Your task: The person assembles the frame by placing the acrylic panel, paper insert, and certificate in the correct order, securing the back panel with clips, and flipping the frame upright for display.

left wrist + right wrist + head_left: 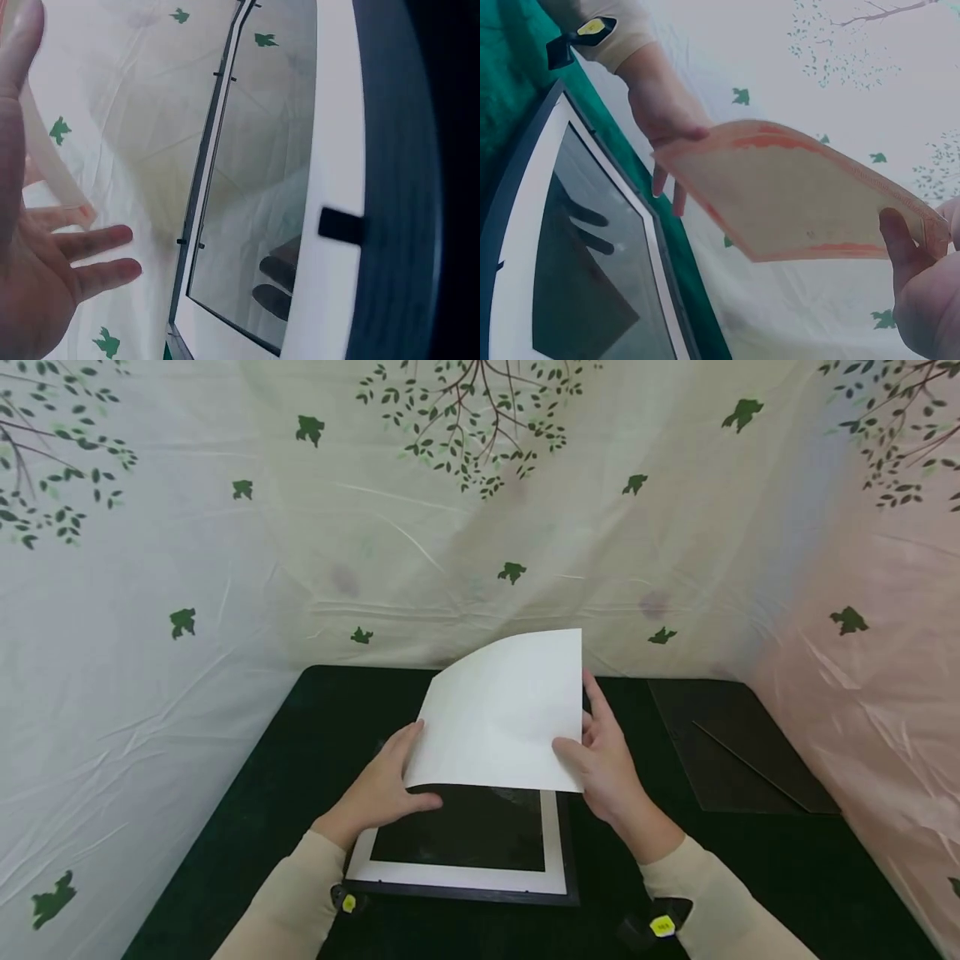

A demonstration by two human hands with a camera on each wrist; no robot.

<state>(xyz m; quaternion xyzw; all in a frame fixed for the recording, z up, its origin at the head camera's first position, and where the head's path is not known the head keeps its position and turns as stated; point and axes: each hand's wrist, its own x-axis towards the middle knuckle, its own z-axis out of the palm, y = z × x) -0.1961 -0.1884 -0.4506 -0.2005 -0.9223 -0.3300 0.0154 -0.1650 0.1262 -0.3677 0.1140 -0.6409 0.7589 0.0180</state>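
A white sheet of paper (498, 710) is held up, bowed, above a dark picture frame (461, 893). My right hand (611, 768) pinches its lower right side, thumb on the front and fingers behind. In the right wrist view the sheet's other face (795, 199) has orange-red edges. At the sheet's left edge is my left hand (382, 785), fingertips touching it and thumb spread below. The left wrist view shows this hand (37, 277) with fingers extended. The frame lies flat, with a white inner border (553, 843), small black tabs (341, 226) and a glossy pane (247, 187) reflecting fingers.
A dark flat board (738, 747) with a thin strip (750, 768) across it lies on the right of the green-covered table (300, 752). Pale curtains (420, 543) with printed leaves and birds hang behind and at both sides.
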